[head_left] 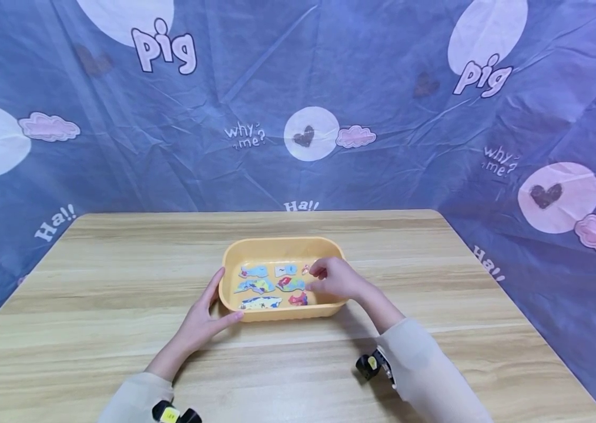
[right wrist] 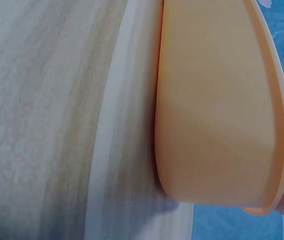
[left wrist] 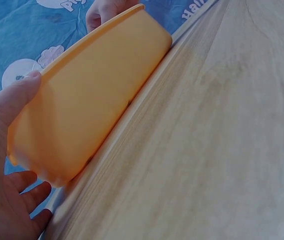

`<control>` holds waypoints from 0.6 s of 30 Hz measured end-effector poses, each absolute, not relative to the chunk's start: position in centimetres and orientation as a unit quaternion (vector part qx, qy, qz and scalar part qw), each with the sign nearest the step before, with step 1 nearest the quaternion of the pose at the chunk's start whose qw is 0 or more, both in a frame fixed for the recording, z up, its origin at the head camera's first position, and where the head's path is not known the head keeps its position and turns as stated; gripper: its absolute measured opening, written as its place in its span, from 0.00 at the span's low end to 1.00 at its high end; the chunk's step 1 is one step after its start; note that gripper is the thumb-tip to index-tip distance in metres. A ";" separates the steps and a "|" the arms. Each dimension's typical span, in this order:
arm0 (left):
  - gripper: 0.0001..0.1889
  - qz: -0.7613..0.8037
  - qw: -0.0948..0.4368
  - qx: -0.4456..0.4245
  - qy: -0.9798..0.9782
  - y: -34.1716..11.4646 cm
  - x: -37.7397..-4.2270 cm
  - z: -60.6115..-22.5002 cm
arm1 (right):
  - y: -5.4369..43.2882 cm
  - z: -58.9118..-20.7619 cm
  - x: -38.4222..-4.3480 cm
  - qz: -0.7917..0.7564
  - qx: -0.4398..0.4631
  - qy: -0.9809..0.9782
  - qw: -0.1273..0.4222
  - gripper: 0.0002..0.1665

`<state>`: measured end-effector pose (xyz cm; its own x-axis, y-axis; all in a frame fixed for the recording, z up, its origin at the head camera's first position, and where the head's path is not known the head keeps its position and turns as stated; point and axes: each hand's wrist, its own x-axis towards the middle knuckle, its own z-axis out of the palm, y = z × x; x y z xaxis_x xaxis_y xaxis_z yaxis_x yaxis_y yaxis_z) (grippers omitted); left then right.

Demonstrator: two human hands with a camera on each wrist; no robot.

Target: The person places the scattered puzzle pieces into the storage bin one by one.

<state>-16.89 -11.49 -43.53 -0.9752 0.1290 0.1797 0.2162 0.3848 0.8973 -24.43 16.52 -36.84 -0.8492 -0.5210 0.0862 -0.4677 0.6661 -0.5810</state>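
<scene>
A yellow plastic basin stands on the table. Flat printed pieces that look like jigsaw puzzle pieces lie in rows on its floor, among them a pale blue one, a blue and yellow one and a red one. My left hand spans the basin's near left corner, thumb along the front rim and fingers along the left side. My right hand reaches over the right side, with thumb and forefinger apart. Its fingertips are beside a small reddish piece and a green and red piece.
The wood-grain table extends around the basin on every side. A blue printed cloth hangs behind it and along both sides. Black wrist cameras sit on both pale sleeves.
</scene>
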 end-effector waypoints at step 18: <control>0.48 -0.553 0.037 -0.115 -0.825 -11.2 -16.8 -42.5 | 17.6 -36.9 -24.3 -0.399 -0.239 0.885 0.030 0.23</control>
<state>-16.80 -11.20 -42.54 -0.9708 0.1484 0.1885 0.2308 0.3626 0.9029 -24.33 17.60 -36.91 -0.8838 -0.4473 0.1374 -0.3991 0.5670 -0.7206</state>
